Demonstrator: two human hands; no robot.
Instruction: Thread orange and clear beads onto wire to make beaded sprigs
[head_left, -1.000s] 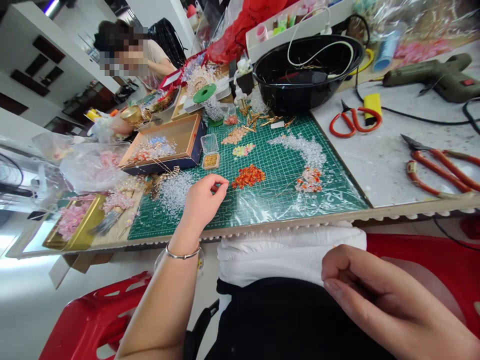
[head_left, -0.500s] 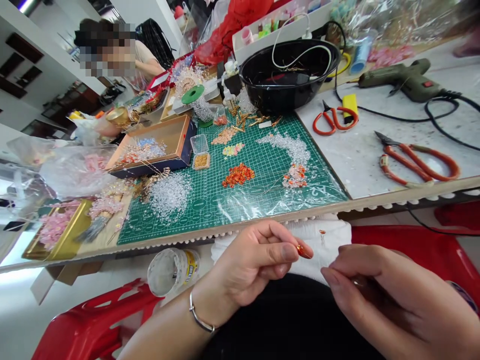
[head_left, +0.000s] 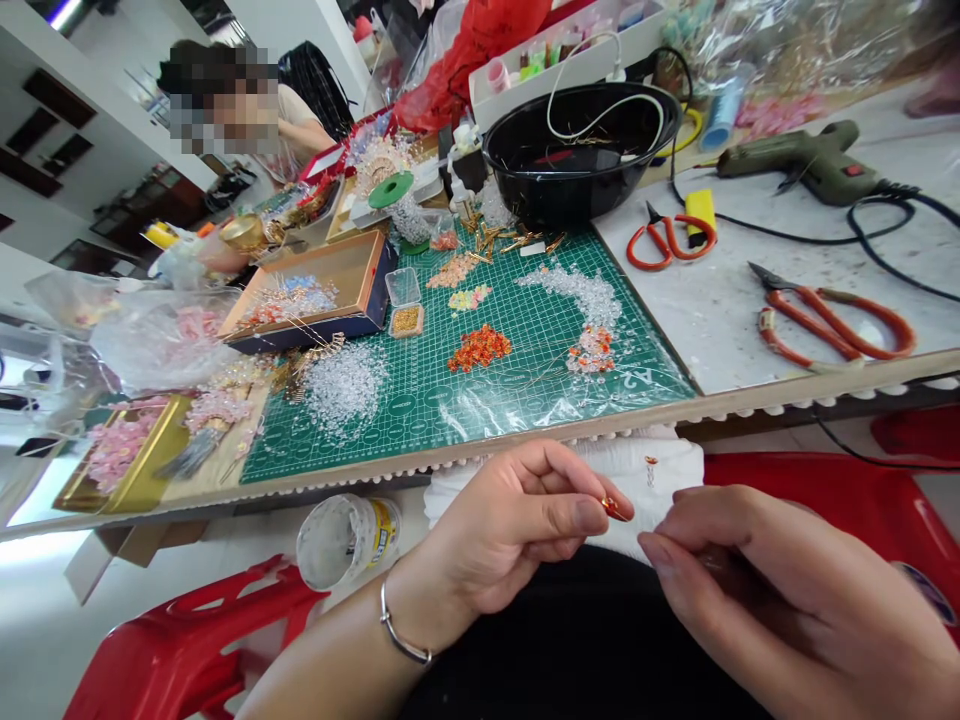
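Note:
My left hand [head_left: 525,520], wearing a silver bangle [head_left: 401,635], pinches a small shiny orange bead [head_left: 613,508] between thumb and forefinger. Just to its right, the thumb and forefinger of my right hand [head_left: 780,590] are pressed together; whatever they hold is too fine or hidden to make out. Above the gap between both hands, a small orange bead piece with clear beads [head_left: 651,468] shows against white cloth [head_left: 675,490]; I cannot tell what supports it. On the green cutting mat [head_left: 420,400] lie orange beads [head_left: 480,348] and clear beads [head_left: 341,390].
Cutters with orange handles [head_left: 832,320], smaller red-handled pliers [head_left: 664,240] and a glue gun [head_left: 802,160] lie at the right. A black basin [head_left: 577,180] stands behind the mat. At the left are an open box [head_left: 360,290] and a gold tray [head_left: 161,455]. Another person sits across.
My left hand has shifted slightly right, and the bead at its fingertips shows at a different angle. The small bead piece above has moved slightly. My right hand stays nearly in place.

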